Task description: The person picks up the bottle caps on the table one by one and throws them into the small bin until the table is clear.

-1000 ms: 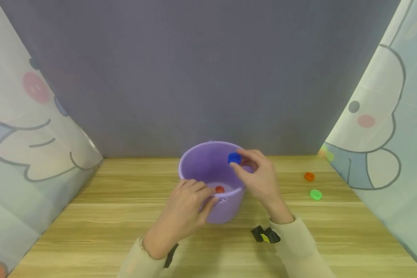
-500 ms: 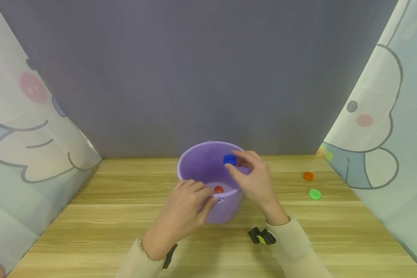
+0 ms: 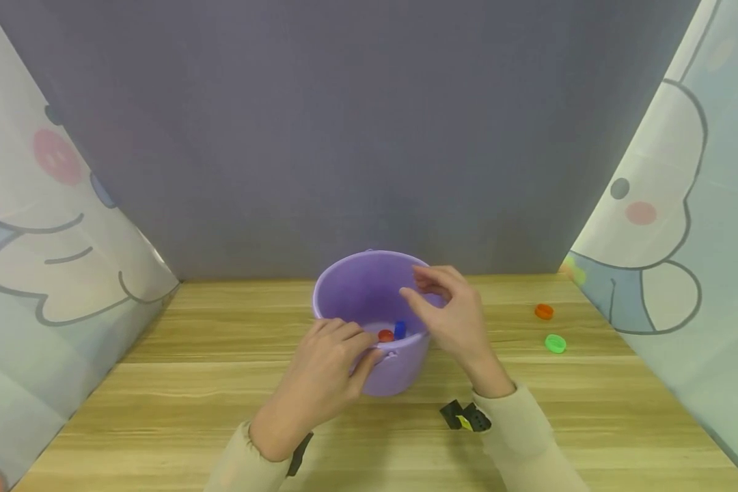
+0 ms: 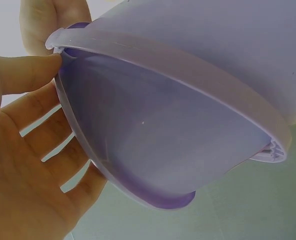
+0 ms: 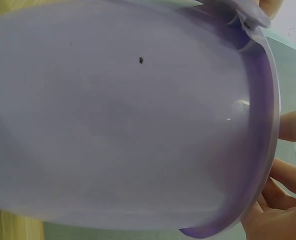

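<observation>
A purple bucket [image 3: 400, 365] stands on the wooden table, its mouth tipped toward the head camera. At its near left edge my left hand [image 3: 322, 369] grips the rim, thumb outside and fingers over the top; the left wrist view shows the thumb [image 4: 30, 74] at the purple band. My right hand [image 3: 458, 314] hovers over the right side of the mouth, thumb and fingers apart, holding nothing. Inside, on the bottom, a blue bottle cap [image 3: 400, 330] rests on its edge beside a red bottle cap [image 3: 385, 335].
Off to the right lie an orange bottle cap [image 3: 544, 311] and a green bottle cap [image 3: 555, 344] on the table [image 3: 221, 383]. A grey panel [image 3: 369, 137] rises behind, with cartoon-printed cloths on both sides.
The blue bottle cap has left my right hand's pinch and dropped to the bottom of the bucket. My right hand moved slightly left, then its fingers parted. My left hand stayed on the rim.
</observation>
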{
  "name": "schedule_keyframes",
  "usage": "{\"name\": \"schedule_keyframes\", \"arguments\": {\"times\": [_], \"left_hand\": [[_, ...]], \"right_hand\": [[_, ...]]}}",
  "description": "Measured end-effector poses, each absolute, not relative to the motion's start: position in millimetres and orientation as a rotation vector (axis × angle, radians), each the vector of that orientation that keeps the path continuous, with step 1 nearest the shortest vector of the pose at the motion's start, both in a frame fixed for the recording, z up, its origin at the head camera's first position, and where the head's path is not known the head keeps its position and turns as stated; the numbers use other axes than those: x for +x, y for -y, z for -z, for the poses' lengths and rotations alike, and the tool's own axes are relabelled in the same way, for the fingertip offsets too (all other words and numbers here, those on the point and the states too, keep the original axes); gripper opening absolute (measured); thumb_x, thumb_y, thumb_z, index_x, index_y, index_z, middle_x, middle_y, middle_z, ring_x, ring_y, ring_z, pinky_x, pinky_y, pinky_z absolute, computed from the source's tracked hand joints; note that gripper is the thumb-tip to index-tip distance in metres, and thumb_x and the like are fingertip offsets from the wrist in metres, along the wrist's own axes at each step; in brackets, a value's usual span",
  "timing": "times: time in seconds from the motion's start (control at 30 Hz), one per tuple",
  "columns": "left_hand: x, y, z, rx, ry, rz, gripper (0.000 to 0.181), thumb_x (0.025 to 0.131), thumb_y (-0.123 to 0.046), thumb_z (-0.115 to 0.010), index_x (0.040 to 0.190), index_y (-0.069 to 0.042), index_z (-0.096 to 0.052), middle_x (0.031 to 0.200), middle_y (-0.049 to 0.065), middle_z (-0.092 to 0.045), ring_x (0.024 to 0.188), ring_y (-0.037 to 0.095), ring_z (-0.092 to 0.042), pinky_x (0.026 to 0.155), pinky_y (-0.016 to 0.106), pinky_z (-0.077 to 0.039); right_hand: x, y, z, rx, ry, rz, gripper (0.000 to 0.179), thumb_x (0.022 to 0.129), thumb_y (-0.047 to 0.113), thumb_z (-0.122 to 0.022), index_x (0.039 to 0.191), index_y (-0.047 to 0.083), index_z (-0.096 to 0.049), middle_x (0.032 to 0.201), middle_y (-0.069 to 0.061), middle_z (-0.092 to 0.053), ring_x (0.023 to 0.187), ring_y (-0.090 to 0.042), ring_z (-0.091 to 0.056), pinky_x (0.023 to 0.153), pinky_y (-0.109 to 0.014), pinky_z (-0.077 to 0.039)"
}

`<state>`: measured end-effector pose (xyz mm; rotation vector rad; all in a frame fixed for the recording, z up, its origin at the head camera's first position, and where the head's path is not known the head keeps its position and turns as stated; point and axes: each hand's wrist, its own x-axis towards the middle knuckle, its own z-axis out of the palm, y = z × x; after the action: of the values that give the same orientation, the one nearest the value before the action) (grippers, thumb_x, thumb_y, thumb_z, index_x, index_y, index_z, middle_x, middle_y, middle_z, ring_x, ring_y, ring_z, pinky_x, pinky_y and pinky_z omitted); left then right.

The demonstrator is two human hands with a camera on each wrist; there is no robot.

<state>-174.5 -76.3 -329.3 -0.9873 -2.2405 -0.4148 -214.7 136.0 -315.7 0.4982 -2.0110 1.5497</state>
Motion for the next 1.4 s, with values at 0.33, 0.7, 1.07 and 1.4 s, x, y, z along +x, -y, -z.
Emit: {"name": "schedule_keyframes", "arguments": {"times": [0.33,0.7,1.07,1.4], "left_hand": [[-174.2,76.0,329.7,-0.985,2.231,0.414,0.011,0.090,-0.024,-0.076,0.085,-0.017,-0.069,0.078,-0.008,-0.060,0.074,0.014,-0.056,0.080,0.037,-0.049],[-173.3,76.5,328.4,-0.984,2.233,0.410,0.011,0.091,-0.024,-0.076,0.086,-0.017,-0.070,0.079,-0.008,-0.062,0.075,0.014,-0.057,0.080,0.036,-0.049],[-172.4,75.2,329.4,-0.988,2.227,0.427,0.010,0.091,-0.024,-0.076,0.087,-0.017,-0.071,0.078,-0.008,-0.060,0.075,0.014,-0.056,0.080,0.036,-0.049],[-173.1,75.9,327.9,-0.989,2.233,0.426,0.009,0.092,-0.025,-0.074,0.088,-0.017,-0.072,0.080,-0.008,-0.064,0.075,0.014,-0.057,0.081,0.036,-0.049]], "right_hand": [[-215.1,-138.3,315.8,0.505,1.993,-1.548,0.037,0.080,-0.003,-0.083,0.114,-0.009,-0.071,0.106,-0.021,-0.066,0.095,-0.022,-0.067,0.090,-0.025,-0.055],[-215.2,-141.5,313.6,0.514,1.970,-1.590,0.035,0.080,-0.006,-0.081,0.113,-0.009,-0.071,0.104,-0.017,-0.066,0.094,-0.017,-0.065,0.090,-0.027,-0.056],[-218.7,-159.8,309.4,0.499,1.980,-1.551,0.032,0.083,-0.008,-0.077,0.113,-0.011,-0.069,0.105,-0.022,-0.065,0.093,-0.016,-0.064,0.089,-0.024,-0.055],[-219.3,-177.9,313.7,0.479,2.008,-1.417,0.029,0.085,-0.006,-0.076,0.113,-0.010,-0.071,0.104,-0.019,-0.067,0.092,-0.021,-0.065,0.088,-0.019,-0.054]]}}
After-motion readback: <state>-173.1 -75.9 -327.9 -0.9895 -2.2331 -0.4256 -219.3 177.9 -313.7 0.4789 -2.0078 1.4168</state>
